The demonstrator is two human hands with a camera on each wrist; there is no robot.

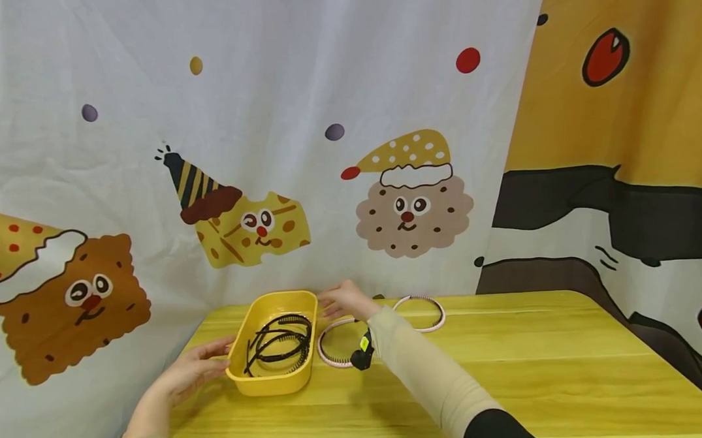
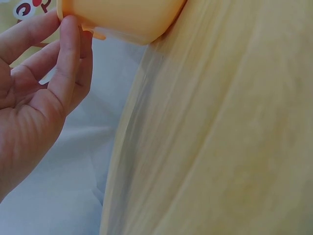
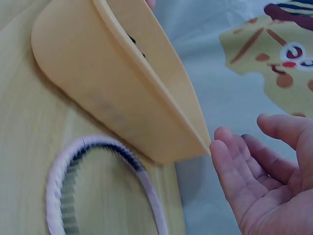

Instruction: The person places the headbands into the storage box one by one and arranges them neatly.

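Note:
A yellow plastic basin [image 1: 274, 386] stands on the wooden table with several black toothed headbands [image 1: 282, 339] lying in it. My left hand [image 1: 195, 369] is at its left side, fingertips against the rim in the left wrist view, fingers mostly extended. On the far right side, my right hand [image 1: 347, 300] has its fingers spread loosely, fingertips right at the basin's corner; its palm [image 3: 279, 200] holds nothing in the right wrist view. Beside the basin, partly behind my right forearm, lies a pink headband [image 1: 323, 351] with dark teeth.
A second pink headband [image 1: 440, 316] lies farther right, near the back of the wooden table [image 1: 546, 367]. Close behind the table hangs a white curtain [image 1: 297, 64] with cartoon prints. The table's left edge passes near my left hand.

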